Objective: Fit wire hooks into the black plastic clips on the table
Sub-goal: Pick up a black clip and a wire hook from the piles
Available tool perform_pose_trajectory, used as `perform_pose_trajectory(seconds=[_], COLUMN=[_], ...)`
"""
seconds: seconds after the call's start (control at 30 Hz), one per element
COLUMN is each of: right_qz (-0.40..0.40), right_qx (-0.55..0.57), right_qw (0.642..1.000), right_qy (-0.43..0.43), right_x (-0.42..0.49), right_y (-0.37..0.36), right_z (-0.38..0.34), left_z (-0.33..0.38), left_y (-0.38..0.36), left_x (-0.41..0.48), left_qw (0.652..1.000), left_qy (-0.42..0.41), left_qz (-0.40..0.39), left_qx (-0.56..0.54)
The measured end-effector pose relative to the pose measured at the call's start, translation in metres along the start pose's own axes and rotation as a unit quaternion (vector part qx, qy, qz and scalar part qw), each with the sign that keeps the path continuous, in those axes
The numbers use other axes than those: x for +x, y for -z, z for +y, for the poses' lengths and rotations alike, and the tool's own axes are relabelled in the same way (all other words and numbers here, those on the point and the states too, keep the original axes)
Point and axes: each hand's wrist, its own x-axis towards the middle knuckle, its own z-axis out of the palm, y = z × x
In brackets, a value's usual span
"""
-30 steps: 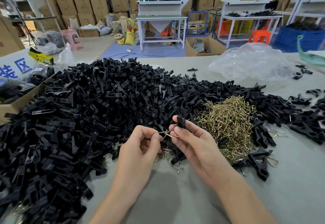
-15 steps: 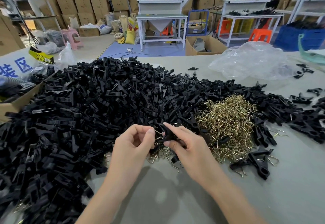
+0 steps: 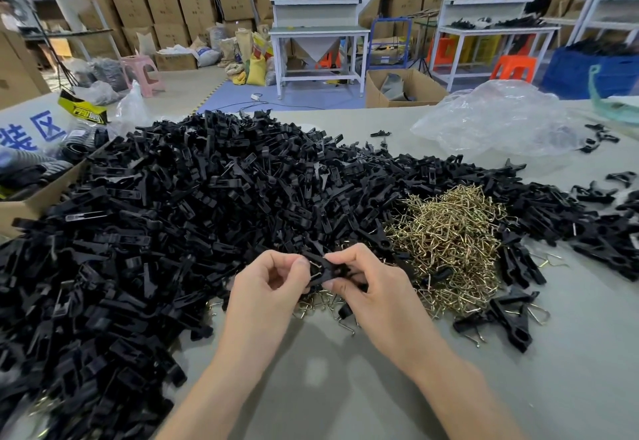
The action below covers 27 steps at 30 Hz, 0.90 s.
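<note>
Heap of black clips [image 3: 173, 214] is covering the left and far table [image 3: 328, 398]. Near centre, left hand [image 3: 266, 298], fingers curled, is pinching the left end of one black clip [image 3: 326, 268] between thumb and forefinger, just above the heap's near edge. Right hand [image 3: 377, 298] is pinching the right end likewise. Brass-coloured wire hooks [image 3: 453, 239] are lying heaped just to the right.

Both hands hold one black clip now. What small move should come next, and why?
Probably press the wire hook deeper into the black clip until it seats. The left hand pinches the hook at the clip's left end, the right hand grips the clip, and wire shows outside it, so the fit looks unfinished.
</note>
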Motion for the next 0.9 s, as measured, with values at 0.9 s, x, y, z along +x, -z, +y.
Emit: perform_pose_trajectory(seconds=[0.9], right_qz=[0.022], right_qx=[0.112], right_qw=[0.993], right_qy=[0.008], right_x=[0.004], right_y=[0.010], right_z=[-0.006], left_z=[-0.002], left_y=[0.005], left_x=[0.005], left_qw=[0.886], left_qy=[0.151], left_qz=[-0.224], left_qx=[-0.376])
